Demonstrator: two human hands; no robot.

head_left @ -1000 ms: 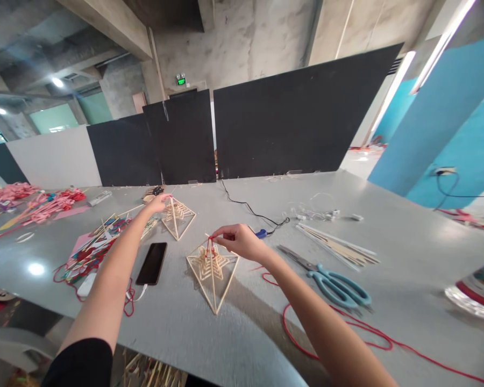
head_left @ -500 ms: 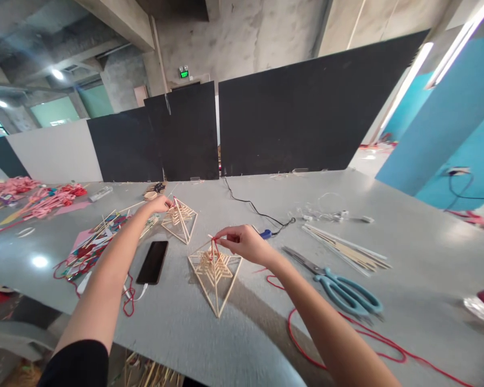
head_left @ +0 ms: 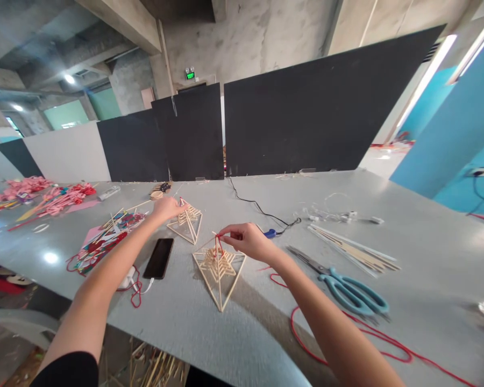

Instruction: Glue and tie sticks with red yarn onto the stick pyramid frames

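Observation:
Two pyramid-shaped frames of thin wooden sticks rest on the grey table. My right hand (head_left: 248, 242) pinches a red cord (head_left: 221, 244) at the top of the nearer stick pyramid (head_left: 219, 279). Farther off and to the left, my left hand (head_left: 168, 208) has its fingertips closed at the peak of the second stick pyramid (head_left: 194, 228). A little red shows at that peak, but the fingers partly hide it.
Blue-handled scissors (head_left: 353, 293) and loose red cord (head_left: 395, 355) lie right of my right forearm, with a stick bundle (head_left: 355, 250) behind. A phone (head_left: 158, 259) and a pile of coloured scraps (head_left: 105, 242) lie left. A black cable (head_left: 252, 204) runs behind.
The whole view has shifted slightly, so the table things appear farther right. Both hands stay at the peaks of the two stick pyramids; the left thumb now shows more across its peak.

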